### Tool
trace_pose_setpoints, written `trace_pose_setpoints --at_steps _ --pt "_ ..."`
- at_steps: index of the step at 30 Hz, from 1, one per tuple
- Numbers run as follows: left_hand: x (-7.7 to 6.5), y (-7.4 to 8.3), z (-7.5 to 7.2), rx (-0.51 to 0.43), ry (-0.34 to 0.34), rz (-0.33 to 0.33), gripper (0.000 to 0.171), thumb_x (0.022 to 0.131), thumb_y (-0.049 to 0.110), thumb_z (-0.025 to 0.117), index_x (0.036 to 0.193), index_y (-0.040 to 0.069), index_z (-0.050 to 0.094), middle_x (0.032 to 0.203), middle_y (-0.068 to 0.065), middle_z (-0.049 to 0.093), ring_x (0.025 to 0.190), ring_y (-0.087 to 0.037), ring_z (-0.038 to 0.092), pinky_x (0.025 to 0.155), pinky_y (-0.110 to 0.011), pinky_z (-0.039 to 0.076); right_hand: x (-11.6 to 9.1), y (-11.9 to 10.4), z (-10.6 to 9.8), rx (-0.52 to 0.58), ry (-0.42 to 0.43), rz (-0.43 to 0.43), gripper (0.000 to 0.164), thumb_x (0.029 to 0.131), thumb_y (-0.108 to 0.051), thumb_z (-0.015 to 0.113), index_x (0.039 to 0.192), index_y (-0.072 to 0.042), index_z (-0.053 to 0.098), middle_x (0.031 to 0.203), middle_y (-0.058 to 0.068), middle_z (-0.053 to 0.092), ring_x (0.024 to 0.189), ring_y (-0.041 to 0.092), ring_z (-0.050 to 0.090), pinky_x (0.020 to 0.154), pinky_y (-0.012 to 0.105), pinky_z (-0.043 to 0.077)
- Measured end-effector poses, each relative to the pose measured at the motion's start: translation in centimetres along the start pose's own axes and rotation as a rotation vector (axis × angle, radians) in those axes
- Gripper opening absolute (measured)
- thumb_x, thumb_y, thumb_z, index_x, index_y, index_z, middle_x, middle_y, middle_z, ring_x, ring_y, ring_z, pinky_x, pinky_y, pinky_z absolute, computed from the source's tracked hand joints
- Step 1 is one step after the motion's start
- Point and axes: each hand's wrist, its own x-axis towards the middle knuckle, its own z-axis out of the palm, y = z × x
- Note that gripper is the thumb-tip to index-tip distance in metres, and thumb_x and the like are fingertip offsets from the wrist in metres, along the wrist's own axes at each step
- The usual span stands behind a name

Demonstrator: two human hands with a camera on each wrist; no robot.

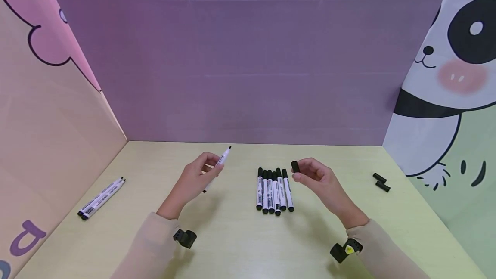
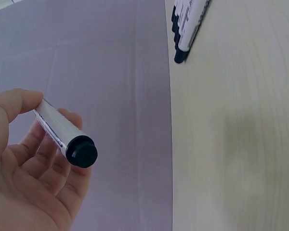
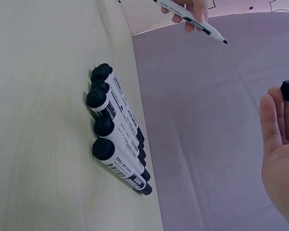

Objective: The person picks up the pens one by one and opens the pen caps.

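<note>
My left hand (image 1: 199, 178) pinches a white marker (image 1: 223, 157) whose dark writing tip is bare and points up and away. In the left wrist view the marker's black end (image 2: 82, 151) faces the camera. A black marker cap (image 1: 295, 166) is held between the thumb and fingers of my right hand (image 1: 318, 181), apart from the marker. Between the two hands, several capped white markers (image 1: 270, 190) lie side by side on the table. The right wrist view shows the black ends of these row markers (image 3: 104, 149) close up.
Uncapped white markers (image 1: 101, 198) lie together at the table's left side. Two loose black caps (image 1: 381, 182) are on the right. A purple wall (image 1: 252, 63) closes off the back of the table (image 1: 232, 244), with printed side panels left and right.
</note>
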Motion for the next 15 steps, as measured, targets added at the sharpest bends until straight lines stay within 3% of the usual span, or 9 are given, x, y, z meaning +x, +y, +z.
trace_pose_setpoints --at_steps 8,15 --pt "-0.6 -1.4 -2.5 0.073 0.066 -0.029 0.035 0.099 0.035 0.064 0.125 0.011 0.062 0.113 -0.007 0.064 0.103 -0.027 0.06 0.073 -0.035 0.052 -0.1 0.0 -0.1 -0.016 0.005 0.007 0.035 0.093 -0.013 0.073 0.125 -0.005 0.06 0.109 0.013 0.065 0.096 0.02 0.064 0.084 0.027 0.054" --pt "-1.4 -2.4 -4.6 0.125 0.125 -0.059 0.04 0.098 0.037 0.066 0.126 0.008 0.063 0.11 -0.01 0.064 0.103 -0.029 0.06 0.07 -0.034 0.051 -0.1 0.2 -0.4 -0.001 0.006 0.028 0.037 0.093 -0.014 0.073 0.126 -0.005 0.059 0.113 0.021 0.062 0.098 0.021 0.065 0.087 0.029 0.054"
